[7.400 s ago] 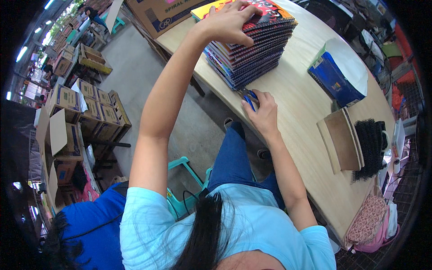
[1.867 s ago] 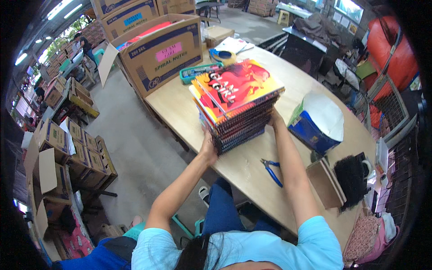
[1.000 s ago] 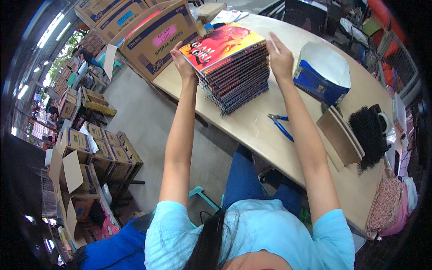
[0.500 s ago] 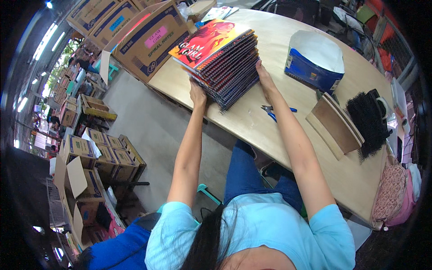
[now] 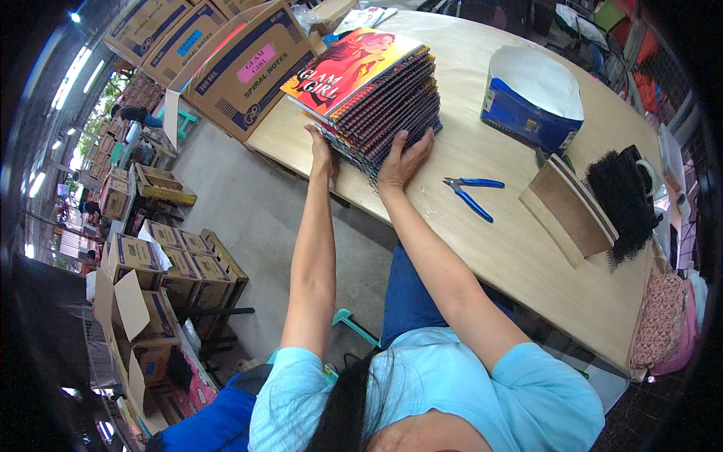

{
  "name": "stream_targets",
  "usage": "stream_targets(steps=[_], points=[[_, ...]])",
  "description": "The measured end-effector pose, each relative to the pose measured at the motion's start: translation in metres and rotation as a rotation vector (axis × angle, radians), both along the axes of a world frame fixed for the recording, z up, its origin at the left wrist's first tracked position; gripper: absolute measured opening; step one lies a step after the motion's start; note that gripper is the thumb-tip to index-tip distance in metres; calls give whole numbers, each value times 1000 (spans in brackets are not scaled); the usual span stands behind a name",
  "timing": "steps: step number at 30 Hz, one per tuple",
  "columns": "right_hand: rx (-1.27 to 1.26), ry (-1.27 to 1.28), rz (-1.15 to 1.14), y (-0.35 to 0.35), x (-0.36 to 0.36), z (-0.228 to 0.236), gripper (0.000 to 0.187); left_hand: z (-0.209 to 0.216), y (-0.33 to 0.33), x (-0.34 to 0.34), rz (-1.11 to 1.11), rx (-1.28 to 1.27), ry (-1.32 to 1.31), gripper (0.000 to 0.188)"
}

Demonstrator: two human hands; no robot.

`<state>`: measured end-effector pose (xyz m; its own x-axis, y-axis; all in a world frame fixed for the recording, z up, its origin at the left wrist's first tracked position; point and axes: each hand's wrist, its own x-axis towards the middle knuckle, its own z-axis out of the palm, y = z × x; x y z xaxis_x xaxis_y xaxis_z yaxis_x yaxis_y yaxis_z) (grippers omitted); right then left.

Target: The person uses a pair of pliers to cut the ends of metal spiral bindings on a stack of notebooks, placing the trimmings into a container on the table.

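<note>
A tall stack of spiral notebooks (image 5: 361, 83) with red and yellow covers stands near the table's left edge, its dark wire bindings facing right and toward me. My left hand (image 5: 321, 153) grips the stack low on its left side, the fingers partly hidden against it. Pressed to the bound side, my right hand (image 5: 404, 160) has its thumb and fingers spread apart. Blue-handled cutting pliers (image 5: 473, 196) lie with handles parted on the table, to the right of my right hand.
Beside the stack, an open carton (image 5: 248, 83) stands at the table's left. A cut-down blue container (image 5: 531, 113) stands farther right. Near the right edge are a wooden block (image 5: 568, 207) and a bundle of black wire spirals (image 5: 621, 203). More cartons (image 5: 181, 264) sit on pallets at left.
My right hand has slid from the far right side of the stack round to its near bound side. The pliers, partly covered by my forearm before, show fully. My left hand has shifted slightly.
</note>
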<state>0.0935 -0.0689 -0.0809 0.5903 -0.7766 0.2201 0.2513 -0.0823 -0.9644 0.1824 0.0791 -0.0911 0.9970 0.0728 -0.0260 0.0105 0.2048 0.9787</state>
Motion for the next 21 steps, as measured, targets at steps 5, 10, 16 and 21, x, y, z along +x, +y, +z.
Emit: stream_targets(steps=[5, 10, 16, 21], points=[[-19, -35, 207, -40, -11, -3, 91, 0, -2, 2, -162, 93, 32, 111], [-1034, 425, 504, -160, -114, 22, 75, -17, -12, -84, 341, 203, -292, 75], [-1282, 450, 515, -208, -151, -2, 67, -17, -81, -174, 357, 765, -458, 73], [-1414, 598, 406, -196, -138, -2, 54, 12, -99, -178, 415, 1001, -309, 68]])
